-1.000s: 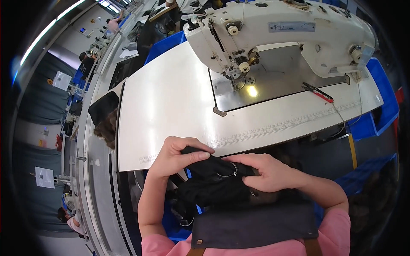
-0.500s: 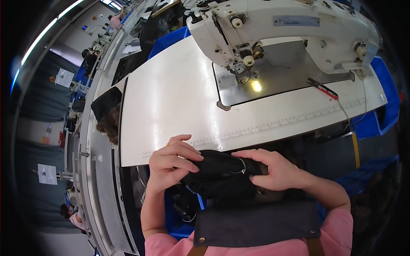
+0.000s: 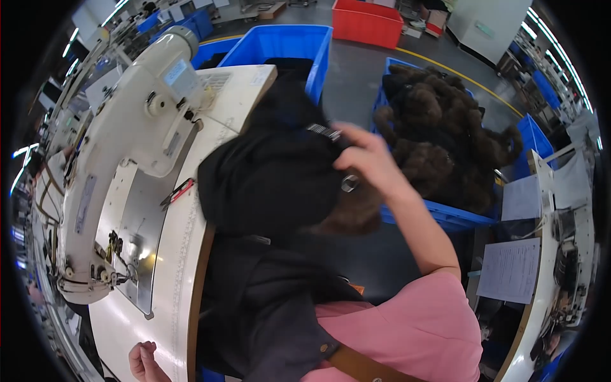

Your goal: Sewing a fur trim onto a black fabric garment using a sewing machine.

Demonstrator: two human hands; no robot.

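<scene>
The right hand grips the black piece at one edge by the zipper, thumb and fingers closed on the cloth. The bundle hangs across the right edge of the table, with a metal ring and brown fur below the grip. The left hand is apart from it, near the sewing machine, fingers curled in and nothing visible in them.

With only one hand on a bulky, limp bundle, the far side could sag or unfold and pull out of the grip. A loose fold could sweep the red-handled snips off the table, as they lie just beside the cloth. The ring could also snag on the rim of the blue bin if the piece swings that way.

Half a second ago both hands held the piece at the table's front edge; now the left is off it, the view is turned rightward, and the bin's heap of dark fur pieces shows
</scene>
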